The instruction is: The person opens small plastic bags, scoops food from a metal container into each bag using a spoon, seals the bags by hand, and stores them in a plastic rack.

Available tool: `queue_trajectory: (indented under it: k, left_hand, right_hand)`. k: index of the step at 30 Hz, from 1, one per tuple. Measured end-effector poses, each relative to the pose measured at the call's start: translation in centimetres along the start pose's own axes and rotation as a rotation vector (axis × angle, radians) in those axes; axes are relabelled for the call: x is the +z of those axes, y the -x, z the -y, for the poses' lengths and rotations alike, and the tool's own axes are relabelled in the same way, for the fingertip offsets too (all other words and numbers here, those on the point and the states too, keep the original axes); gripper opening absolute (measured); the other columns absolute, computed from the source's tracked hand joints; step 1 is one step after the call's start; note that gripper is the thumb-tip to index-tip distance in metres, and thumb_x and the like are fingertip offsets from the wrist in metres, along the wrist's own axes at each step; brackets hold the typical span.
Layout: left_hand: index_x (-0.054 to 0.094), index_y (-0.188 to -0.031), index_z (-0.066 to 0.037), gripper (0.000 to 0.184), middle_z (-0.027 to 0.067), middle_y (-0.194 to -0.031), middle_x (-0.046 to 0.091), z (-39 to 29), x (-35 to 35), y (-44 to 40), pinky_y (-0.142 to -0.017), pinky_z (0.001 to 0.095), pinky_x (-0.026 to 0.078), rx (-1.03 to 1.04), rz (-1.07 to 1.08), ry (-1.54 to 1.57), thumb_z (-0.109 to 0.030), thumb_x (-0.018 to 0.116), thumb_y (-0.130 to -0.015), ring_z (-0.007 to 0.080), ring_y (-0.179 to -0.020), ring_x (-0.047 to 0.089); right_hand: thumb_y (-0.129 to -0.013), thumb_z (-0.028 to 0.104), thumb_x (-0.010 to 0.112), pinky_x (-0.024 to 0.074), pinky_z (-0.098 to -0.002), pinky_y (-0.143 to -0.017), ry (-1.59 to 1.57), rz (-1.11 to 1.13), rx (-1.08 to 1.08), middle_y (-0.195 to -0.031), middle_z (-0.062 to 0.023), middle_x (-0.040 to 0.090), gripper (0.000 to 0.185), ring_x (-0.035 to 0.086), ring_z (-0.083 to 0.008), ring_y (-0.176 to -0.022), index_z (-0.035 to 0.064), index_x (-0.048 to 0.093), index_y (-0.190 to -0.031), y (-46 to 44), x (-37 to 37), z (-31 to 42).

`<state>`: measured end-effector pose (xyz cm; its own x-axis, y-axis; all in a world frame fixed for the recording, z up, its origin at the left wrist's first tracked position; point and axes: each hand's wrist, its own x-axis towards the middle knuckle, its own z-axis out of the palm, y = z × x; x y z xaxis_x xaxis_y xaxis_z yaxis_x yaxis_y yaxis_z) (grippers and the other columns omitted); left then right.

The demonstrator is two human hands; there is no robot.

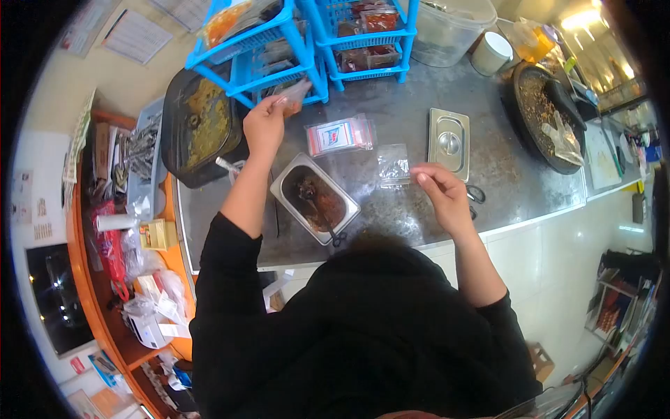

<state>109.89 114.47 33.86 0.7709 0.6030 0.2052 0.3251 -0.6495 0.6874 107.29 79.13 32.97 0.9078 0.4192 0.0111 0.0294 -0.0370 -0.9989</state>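
My left hand (265, 128) is raised at the lower shelf of a blue plastic rack (310, 70), its fingers closed on a small clear plastic bag (297, 91). Further right, my right hand (444, 195) pinches the edge of a flat transparent bag (393, 165) over the steel worktop (380, 234). Between the hands lies a stack of printed plastic bags (340, 135). Nearer to me stands a steel food pan (286, 183) with dark reddish-brown food and a spoon (317, 206) in it. A steel pan lid (449, 143) rests beyond my right hand.
A dark roasting pan (169, 143) with yellowish food stands left of the rack. A second blue rack (368, 43) holds filled bags. At the right are a white tub (492, 54) and a large dark bowl (520, 98). Scissors (476, 195) lie beside my right wrist.
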Motion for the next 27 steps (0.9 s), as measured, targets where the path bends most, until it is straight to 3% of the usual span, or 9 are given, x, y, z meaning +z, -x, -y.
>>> queue_trajectory:
  k: [3,7,11,18,27]
  left_hand:
    - [0.069,-0.1,-0.002,0.016,0.0092,-0.085,0.071,5.2,4.3,-4.2,-0.069,0.0261,0.053,-0.268,0.146,0.575,-0.014,0.062,-0.091,0.0158,-0.073,0.067]
    - [0.061,-0.115,0.0,0.027,0.0128,-0.104,0.068,5.9,6.8,-6.1,-0.076,0.0291,0.056,-0.416,0.201,0.697,-0.017,0.06,-0.094,0.0224,-0.093,0.068]
    - [0.057,-0.115,0.001,0.025,0.0161,-0.109,0.065,7.1,8.8,-9.0,-0.082,0.0331,0.056,-0.544,0.186,0.772,-0.012,0.059,-0.094,0.0255,-0.097,0.066]
    - [0.057,-0.109,-0.004,0.019,0.012,-0.1,0.064,9.2,12.0,-12.8,-0.082,0.0351,0.056,-0.57,0.181,0.731,-0.018,0.053,-0.096,0.0247,-0.094,0.064]
    - [0.065,-0.099,-0.003,0.023,0.0141,-0.093,0.067,9.4,9.3,-12.6,-0.061,0.0318,0.056,-0.418,0.23,0.29,-0.024,0.058,-0.093,0.0195,-0.078,0.068]
  right_hand:
    - [-0.094,0.013,0.06,0.0448,-0.0257,-0.079,-0.022,-0.059,0.133,-0.095,-0.0054,0.063,0.018,0.057,-0.0123,-0.087,0.0012,0.069,-0.103,1.6,-1.4,-2.6]
    - [-0.094,0.014,0.06,0.0449,-0.025,-0.079,-0.064,-0.126,0.227,-0.095,-0.0048,0.063,0.019,0.057,-0.0114,-0.088,0.0001,0.069,-0.104,3.3,-2.5,-5.0]
    - [-0.095,0.016,0.06,0.0453,-0.025,-0.083,-0.129,-0.171,0.283,-0.098,-0.005,0.065,0.02,0.058,-0.0116,-0.092,0.0,0.069,-0.104,4.3,-2.8,-6.8]
    - [-0.095,0.015,0.059,0.0451,-0.0241,-0.081,-0.087,-0.208,0.304,-0.098,-0.0039,0.065,0.02,0.058,-0.0102,-0.091,-0.0002,0.067,-0.105,3.9,-3.1,-6.6]
    - [-0.096,0.013,0.059,0.0453,-0.0233,-0.081,-0.124,-0.231,0.304,-0.098,-0.0038,0.065,0.018,0.058,-0.01,-0.091,-0.0004,0.067,-0.104,4.0,-3.4,-6.2]
